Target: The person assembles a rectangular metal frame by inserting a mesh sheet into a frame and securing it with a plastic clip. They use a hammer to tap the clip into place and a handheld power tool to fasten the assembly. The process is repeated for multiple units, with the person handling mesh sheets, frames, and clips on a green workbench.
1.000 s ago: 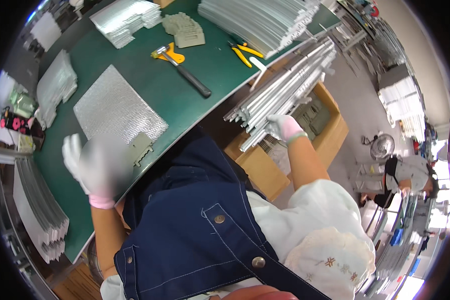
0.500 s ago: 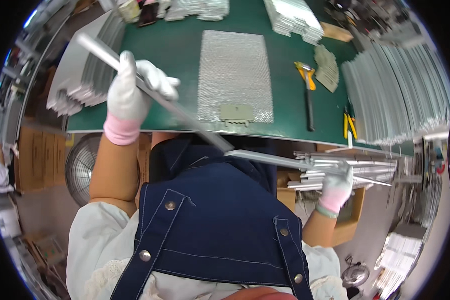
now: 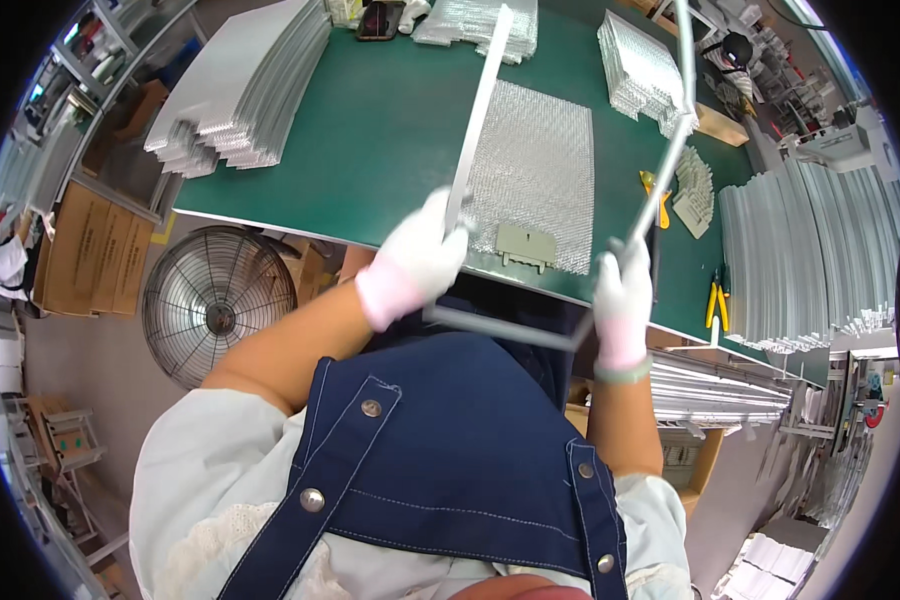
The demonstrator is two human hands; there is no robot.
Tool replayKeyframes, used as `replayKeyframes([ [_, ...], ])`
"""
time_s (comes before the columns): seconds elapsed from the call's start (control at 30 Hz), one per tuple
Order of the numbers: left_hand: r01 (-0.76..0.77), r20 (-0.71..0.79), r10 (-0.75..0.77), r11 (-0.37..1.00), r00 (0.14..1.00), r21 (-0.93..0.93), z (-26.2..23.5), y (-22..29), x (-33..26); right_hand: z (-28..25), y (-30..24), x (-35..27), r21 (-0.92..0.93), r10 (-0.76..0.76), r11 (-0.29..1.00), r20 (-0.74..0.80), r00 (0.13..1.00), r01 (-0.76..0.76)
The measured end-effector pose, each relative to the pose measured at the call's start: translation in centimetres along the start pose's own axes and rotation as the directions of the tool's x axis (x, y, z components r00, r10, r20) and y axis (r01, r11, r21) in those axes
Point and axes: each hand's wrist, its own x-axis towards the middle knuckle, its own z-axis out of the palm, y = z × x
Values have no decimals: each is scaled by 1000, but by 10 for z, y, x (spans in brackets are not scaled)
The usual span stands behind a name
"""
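Both my hands, in white gloves with pink cuffs, grip a thin silvery metal frame strip, bent into an open U. My left hand is closed around its left bar, which slants up over the table. On the right bar, my right hand is closed; that bar bends again farther up. The crosspiece of the strip hangs between my hands, below the table's front edge. Just beyond lies a silver mesh panel on the green table. A small grey-green plastic plate rests on the panel's near edge.
Stacked silver panels stand at the left. Another stack lies at the back right, and a long row of pale sheets fills the right side. Yellow-handled pliers lie nearby. A floor fan stands below left.
My left hand has moved right and nearer, and my right hand up to the table edge. The strip has turned from a wide slanting spread into an upright U. The view has shifted left.
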Motion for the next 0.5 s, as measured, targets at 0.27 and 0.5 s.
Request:
replayKeyframes([
  [0.27, 275, -118, -249, 898, 961, 343, -31, -36, 17, 19, 25, 13, -385, 214, 915, 204, 955, -123],
  [0.5, 415, 64, -525, 736, 849, 535, -33, -28, -38, 16, -4, -42, -305, 210, 941, 196, 958, -144],
])
